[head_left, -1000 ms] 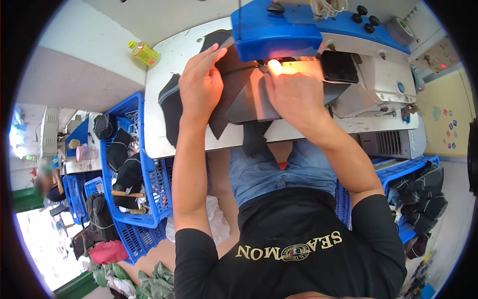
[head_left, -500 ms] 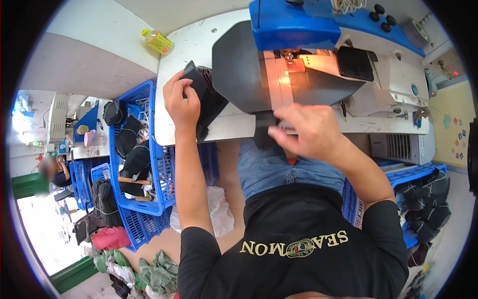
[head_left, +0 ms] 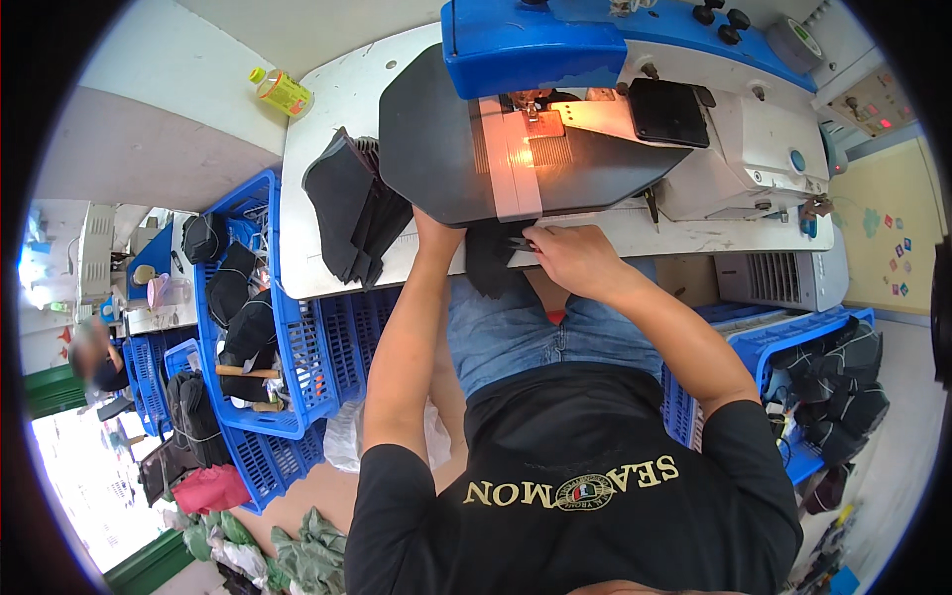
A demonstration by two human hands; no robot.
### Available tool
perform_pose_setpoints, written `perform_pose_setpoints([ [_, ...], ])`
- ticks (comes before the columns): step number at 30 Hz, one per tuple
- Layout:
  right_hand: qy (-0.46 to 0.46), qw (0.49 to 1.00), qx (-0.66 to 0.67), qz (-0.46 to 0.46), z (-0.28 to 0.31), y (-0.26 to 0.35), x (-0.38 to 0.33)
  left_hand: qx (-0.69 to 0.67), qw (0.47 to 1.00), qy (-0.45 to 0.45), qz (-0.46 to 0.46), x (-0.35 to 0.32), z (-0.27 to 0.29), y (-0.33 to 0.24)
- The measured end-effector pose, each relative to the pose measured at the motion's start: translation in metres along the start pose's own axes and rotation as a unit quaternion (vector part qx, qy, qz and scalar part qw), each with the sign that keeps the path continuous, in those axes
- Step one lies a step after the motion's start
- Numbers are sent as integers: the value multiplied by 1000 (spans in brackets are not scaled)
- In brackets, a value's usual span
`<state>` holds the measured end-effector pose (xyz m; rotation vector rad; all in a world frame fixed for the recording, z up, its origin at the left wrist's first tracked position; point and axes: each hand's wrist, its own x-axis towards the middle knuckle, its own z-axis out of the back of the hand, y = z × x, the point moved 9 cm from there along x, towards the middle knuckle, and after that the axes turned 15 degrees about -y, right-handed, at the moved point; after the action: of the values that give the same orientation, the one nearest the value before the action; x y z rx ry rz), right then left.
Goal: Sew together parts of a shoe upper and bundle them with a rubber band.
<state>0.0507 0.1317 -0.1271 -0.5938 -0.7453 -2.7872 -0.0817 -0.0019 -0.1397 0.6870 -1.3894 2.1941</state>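
My right hand (head_left: pixel 580 260) is closed on what look like small metal thread snips (head_left: pixel 520 244). Their tips lie against a black fabric piece (head_left: pixel 488 268) that hangs over the table's front edge, just above my lap. My left hand (head_left: pixel 436 232) reaches in beside that piece, below the near rim of the dark extension plate (head_left: pixel 426 149); its fingers are hidden there. To the left of the plate rests a stack of black fabric pieces (head_left: pixel 347 208). The blue sewing machine head (head_left: pixel 535 59) stands over the plate, its lamp lighting the needle area.
A bottle with a yellow cap (head_left: pixel 285 93) stands at the far left of the white table (head_left: pixel 307 253). A black phone (head_left: pixel 669 112) lies on the machine bed. Blue baskets (head_left: pixel 307 337) with black bundles flank me on the left, and another blue basket (head_left: pixel 754 367) on the right.
My left hand has left the fabric stack and moved right, to the plate's near edge. The stack now lies fanned out. My right hand has come down to the black fabric piece. The view has shifted.
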Motion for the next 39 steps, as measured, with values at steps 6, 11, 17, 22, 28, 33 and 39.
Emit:
perform_pose_setpoints([
  [6, 44, 996, 11, -71, -19, -14, 6, -117, 973, -140, 143, -2, 28, 3],
  [11, 61, 996, -10, -65, -26, -19, 7, -312, 874, -184, 323, -22, 29, 23],
  [17, 36, 996, 51, -71, -12, -5, 10, -472, 713, -217, 471, -35, 25, 38],
  [22, 27, 997, 30, -65, -22, -16, 9, -529, 654, -191, 506, -40, 12, 37],
  [28, 47, 995, 61, -57, -15, -12, 6, -449, 766, -331, 320, -32, 103, 10],
  [33, -134, 950, 283, -21, 64, 42, 11, -205, 940, -273, -13, 2, 151, -114],
  [39, -195, 936, 287, -47, 104, 46, 13, 40, 963, 112, -243, 35, 50, -179],
])
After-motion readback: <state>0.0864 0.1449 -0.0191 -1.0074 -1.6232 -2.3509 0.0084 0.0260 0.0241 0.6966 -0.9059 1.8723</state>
